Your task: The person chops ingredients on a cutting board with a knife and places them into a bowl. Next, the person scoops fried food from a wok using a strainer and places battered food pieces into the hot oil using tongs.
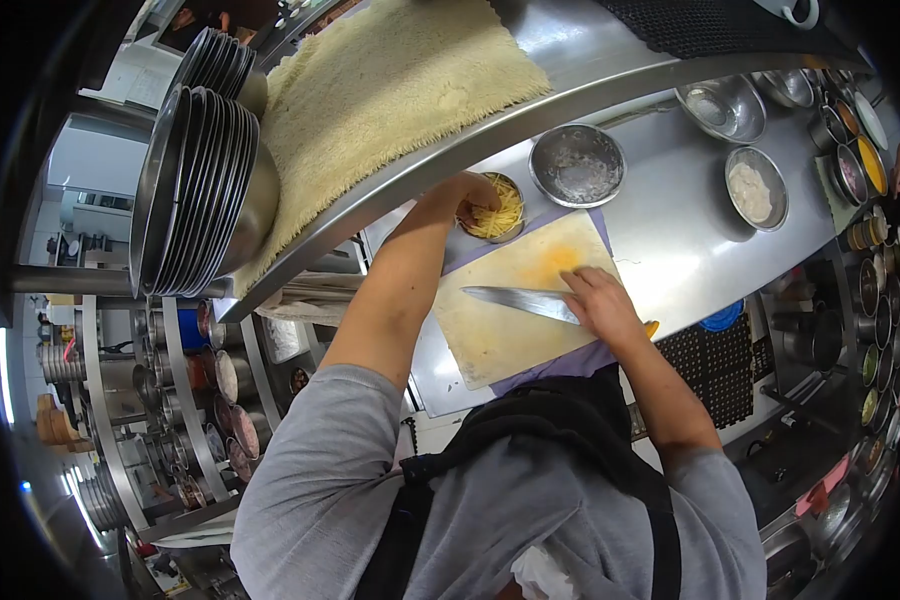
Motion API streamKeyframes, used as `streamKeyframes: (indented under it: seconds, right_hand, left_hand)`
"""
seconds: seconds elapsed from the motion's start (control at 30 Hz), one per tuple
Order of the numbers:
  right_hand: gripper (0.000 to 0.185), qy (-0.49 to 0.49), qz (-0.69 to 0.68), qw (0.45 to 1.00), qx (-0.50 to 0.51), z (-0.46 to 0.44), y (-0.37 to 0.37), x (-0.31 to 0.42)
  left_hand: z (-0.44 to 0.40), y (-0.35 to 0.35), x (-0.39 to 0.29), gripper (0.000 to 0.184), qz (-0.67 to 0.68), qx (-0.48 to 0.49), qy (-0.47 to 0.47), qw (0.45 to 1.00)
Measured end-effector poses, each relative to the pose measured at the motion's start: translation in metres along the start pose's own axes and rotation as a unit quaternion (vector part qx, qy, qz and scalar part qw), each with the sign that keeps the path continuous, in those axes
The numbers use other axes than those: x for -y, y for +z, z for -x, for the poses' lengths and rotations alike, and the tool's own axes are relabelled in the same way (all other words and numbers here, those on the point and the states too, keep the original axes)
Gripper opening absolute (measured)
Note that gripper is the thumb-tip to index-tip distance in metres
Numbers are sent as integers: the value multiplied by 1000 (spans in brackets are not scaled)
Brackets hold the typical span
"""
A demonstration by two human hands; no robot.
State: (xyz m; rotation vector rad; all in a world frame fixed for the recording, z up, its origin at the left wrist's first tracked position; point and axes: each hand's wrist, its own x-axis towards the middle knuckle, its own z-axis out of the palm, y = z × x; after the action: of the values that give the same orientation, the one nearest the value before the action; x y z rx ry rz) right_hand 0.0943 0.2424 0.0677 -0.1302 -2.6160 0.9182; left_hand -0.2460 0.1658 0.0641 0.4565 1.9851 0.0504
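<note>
Resting right hand [602,305] over knife [520,298] on cutting board [500,357], closure undeterminable; holding left hand [476,192] in bowl [506,239] among yellow strips [505,208], grip likewise obscured; possibly risking cuts from slipping blade, or spillage from bumping bowl

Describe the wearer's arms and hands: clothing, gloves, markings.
Left hand, partly hidden, and right hand: no gloves visible. Forearms bare. Left sleeve and right sleeve: plain grey, short, loose. No sleeve markings visible.

Your left arm [395,280] stretched toward the far edge of the table [665,215], left hand [475,193] lowered; your right hand [602,302] curled palm-down nearer the front edge.
</note>
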Motion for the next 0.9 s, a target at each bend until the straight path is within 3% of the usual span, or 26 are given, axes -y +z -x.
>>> streamKeyframes:
  seconds: [0.07,0.27,0.4,0.47,0.7,0.77,0.9]
  right_hand:
    - [34,-18,0,1000,-3,-35,4,10]
    - [43,-17,23,999,27,-92,24,7]
    - [40,-22,54,996,69,-104,42,-3]
    - [37,-24,55,996,63,-109,52,-8]
    - [25,-38,9,996,78,-116,53,-14]
    - [24,-35,17,997,71,-114,58,-17]
    - [25,-22,-16,998,55,-115,61,-14]
  left_hand:
    - [4,1,-7,43,17,-6,-55,998]
    - [11,6,-21,31,-42,-8,-75,996]
    - [25,5,-15,29,-18,-33,-44,998]
    - [19,0,-3,30,131,10,-20,991]
    - [30,-1,-21,32,49,44,-72,995]
    - [28,3,-27,32,-28,17,-88,996]
    - [16,5,-6,33,26,7,-81,996]
